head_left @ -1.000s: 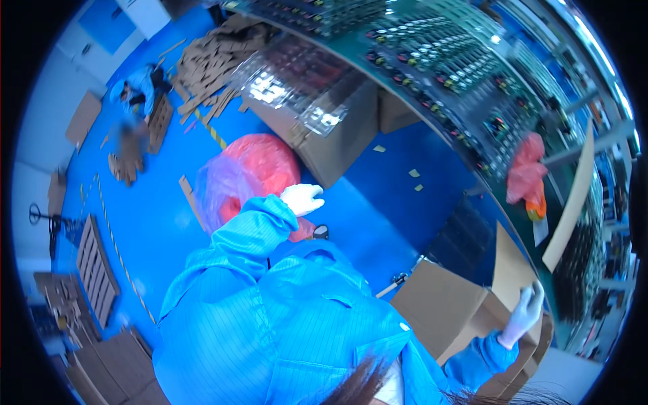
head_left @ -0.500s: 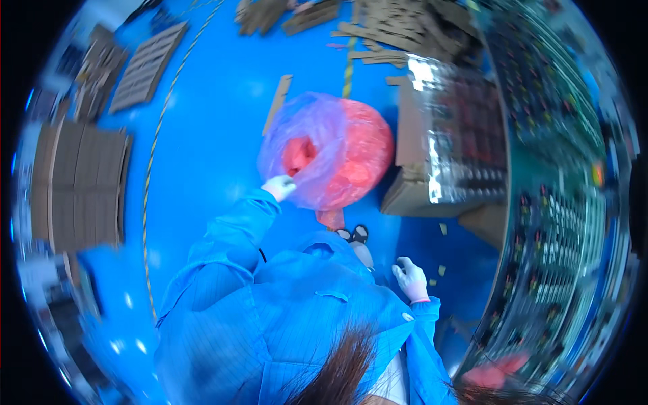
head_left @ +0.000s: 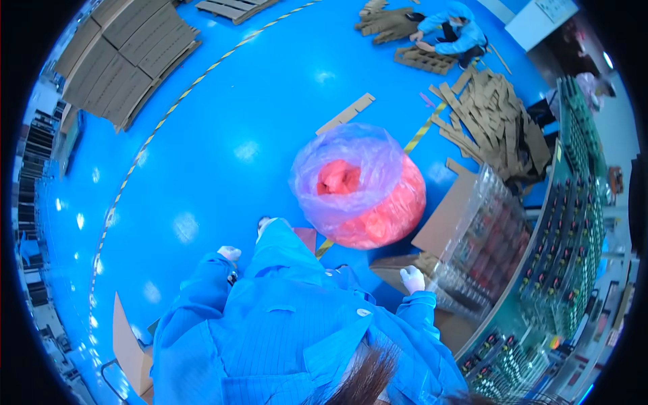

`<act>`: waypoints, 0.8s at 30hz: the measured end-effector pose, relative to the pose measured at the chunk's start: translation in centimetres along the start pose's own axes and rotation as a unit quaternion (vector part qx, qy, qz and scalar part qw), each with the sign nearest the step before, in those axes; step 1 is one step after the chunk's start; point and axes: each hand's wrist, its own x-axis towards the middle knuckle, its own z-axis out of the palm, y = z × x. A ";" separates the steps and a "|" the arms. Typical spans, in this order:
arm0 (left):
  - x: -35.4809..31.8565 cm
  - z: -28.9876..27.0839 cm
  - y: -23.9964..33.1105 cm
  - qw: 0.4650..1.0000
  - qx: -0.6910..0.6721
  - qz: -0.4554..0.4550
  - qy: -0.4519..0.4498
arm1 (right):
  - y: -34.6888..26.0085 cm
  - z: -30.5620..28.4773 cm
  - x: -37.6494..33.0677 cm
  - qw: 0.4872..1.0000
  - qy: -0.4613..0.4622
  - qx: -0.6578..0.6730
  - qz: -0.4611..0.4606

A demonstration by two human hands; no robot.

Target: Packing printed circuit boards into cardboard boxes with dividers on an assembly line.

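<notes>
My left hand [head_left: 229, 253], in a white glove, hangs at my left side over the blue floor, its fingers curled in with nothing visible in them. My right hand [head_left: 412, 279], also gloved in white, hangs above the cardboard by the plastic-wrapped stack, holding nothing, fingers loosely apart. In front of me on the floor stands a large bag [head_left: 398, 209] full of pink plastic. Its purplish, see-through mouth [head_left: 368, 145] gapes, showing crumpled pink film [head_left: 337, 177] inside. Both hands are apart from the bag.
Loose cardboard strips [head_left: 496, 118] lie heaped at the far right, near a crouching person [head_left: 459, 40] in blue. Plastic-wrapped goods [head_left: 486, 236] and racks of green boards [head_left: 567, 250] line my right. Stacked cartons [head_left: 128, 61] stand far left; a striped floor line [head_left: 162, 125] curves past them.
My left hand has let go of the bag's rim and drawn back to my side. The view has swung, so the bag sits farther right and the crouching person has come into sight.
</notes>
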 end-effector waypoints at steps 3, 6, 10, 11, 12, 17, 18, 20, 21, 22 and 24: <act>1.9 -2.0 2.5 0.998 0.019 0.017 -0.060 | -9.4 1.6 3.7 0.996 -0.025 -0.082 -0.028; 4.0 -7.4 9.0 0.990 0.122 0.060 -0.048 | -17.8 6.5 8.1 0.992 -0.022 -0.104 -0.064; 8.8 -19.1 9.2 0.989 0.100 0.088 0.058 | -32.5 14.1 8.8 0.963 -0.138 -0.128 -0.192; 8.5 -21.9 14.2 0.986 0.114 0.085 0.092 | -37.4 14.4 7.9 0.951 -0.165 -0.141 -0.219; 6.7 -24.4 18.8 0.987 0.084 0.083 0.106 | -40.1 15.8 7.3 0.945 -0.181 -0.098 -0.255; -4.5 -31.2 42.1 0.899 0.036 0.418 0.124 | -52.0 14.3 11.0 0.930 -0.188 -0.094 -0.303; -7.7 -31.1 47.4 0.863 0.005 0.501 0.063 | -53.3 13.3 12.3 0.941 -0.168 -0.120 -0.266; -13.1 -30.0 58.0 0.742 -0.001 0.667 -0.067 | -55.3 11.4 15.1 0.955 -0.116 -0.129 -0.239; -15.4 -29.7 62.0 0.661 0.028 0.740 -0.121 | -56.8 10.4 16.8 0.955 -0.096 -0.111 -0.259; -17.2 -29.4 64.5 0.604 0.017 0.778 -0.173 | -61.6 7.6 16.5 0.935 -0.084 0.009 -0.346; -17.1 -30.9 66.0 0.603 0.015 0.781 -0.160 | -72.8 -0.6 12.7 0.906 -0.056 0.161 -0.387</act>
